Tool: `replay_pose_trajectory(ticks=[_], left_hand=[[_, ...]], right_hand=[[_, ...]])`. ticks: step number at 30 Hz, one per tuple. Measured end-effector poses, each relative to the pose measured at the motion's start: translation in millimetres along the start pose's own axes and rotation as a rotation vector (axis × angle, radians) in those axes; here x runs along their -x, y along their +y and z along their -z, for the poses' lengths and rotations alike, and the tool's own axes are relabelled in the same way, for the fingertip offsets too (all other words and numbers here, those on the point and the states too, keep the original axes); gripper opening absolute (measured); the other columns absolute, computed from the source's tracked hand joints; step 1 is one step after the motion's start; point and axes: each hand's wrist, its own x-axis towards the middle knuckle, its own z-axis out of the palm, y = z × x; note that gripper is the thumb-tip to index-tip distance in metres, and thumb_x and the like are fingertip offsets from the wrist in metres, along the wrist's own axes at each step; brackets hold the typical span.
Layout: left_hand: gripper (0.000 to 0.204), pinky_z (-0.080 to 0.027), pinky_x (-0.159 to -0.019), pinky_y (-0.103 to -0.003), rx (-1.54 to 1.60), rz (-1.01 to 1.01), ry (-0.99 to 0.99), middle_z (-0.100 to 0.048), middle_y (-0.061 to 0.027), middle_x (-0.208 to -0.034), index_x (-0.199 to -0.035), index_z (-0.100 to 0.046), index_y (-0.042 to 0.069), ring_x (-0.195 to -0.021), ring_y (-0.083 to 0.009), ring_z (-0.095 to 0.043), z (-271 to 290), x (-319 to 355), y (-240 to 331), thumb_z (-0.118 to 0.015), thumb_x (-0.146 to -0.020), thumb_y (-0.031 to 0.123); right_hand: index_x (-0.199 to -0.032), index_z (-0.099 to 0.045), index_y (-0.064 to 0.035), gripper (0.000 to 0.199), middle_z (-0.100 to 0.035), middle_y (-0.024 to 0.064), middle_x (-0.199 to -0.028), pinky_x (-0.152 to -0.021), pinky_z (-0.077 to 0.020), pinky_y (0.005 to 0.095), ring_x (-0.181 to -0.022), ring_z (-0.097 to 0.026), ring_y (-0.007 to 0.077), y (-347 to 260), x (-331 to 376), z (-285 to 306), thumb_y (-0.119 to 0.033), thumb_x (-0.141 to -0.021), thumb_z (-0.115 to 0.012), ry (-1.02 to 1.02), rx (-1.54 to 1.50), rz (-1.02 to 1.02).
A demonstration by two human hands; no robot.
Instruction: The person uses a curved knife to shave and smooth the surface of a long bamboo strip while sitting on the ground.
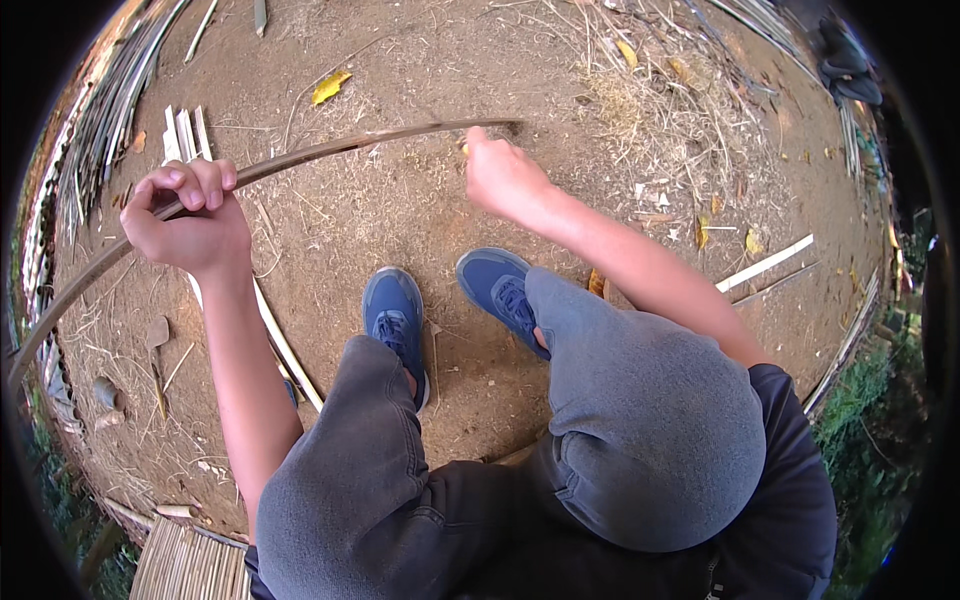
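Fingers (195, 185) of the left hand (190, 225) curl tight around a long bent bamboo strip (330, 148); the right hand (500, 178) pinches its end at one o'clock. Pale split slats (185, 135) lie at eleven o'clock, blue shoes (395, 315) below. The strip's far left end is cut off by the rim.

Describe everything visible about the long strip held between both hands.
The bamboo strip is long, thin, brownish and bowed in an arc above the dirt ground. The left hand grips it with curled fingers; the right hand holds it near its far end. Its other end runs out of view lower left.
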Motion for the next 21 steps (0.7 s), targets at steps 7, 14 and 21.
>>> replay_pose_trajectory(ticks=[7,14,21], left_hand=[[0.027,-0.035,-0.057,-0.037,0.01,-0.002,-0.059,-0.036,-0.0006,-0.051,-0.066,-0.052,0.009,-0.048,-0.0152,-0.036,-1.8,-0.2,1.9,-0.041,-0.084,0.026],[0.026,-0.035,-0.058,-0.037,-0.013,-0.001,0.063,-0.036,-0.0005,-0.052,-0.066,-0.05,0.009,-0.05,-0.0155,-0.036,-5.0,4.3,-0.4,-0.042,-0.085,0.025],[0.025,-0.037,-0.06,-0.038,-0.002,0.005,0.114,-0.037,-0.0019,-0.054,-0.066,-0.049,0.009,-0.051,-0.0161,-0.037,-0.2,-0.4,1.9,-0.043,-0.084,0.025]], right_hand=[[-0.119,-0.045,0.0104,0.03,-0.065,0.0296,-0.095,-0.072,-0.0566,0.0467,-0.088,-0.069,0.0381,3.3,6.5,-4.3,-0.008,-0.095,-0.045,0.005,-0.103,-0.015],[-0.122,-0.044,0.0082,0.03,-0.063,0.0157,-0.083,-0.052,-0.0524,0.0343,-0.068,-0.064,0.0208,5.4,6.9,-21.5,-0.008,-0.097,-0.047,-0.016,-0.184,0.013],[-0.119,-0.046,0.0094,0.028,-0.062,0.0167,-0.077,-0.051,-0.0517,0.0377,-0.065,-0.063,0.0229,1.6,1.8,-13.0,-0.008,-0.096,-0.047,0.001,-0.038,0.037]])
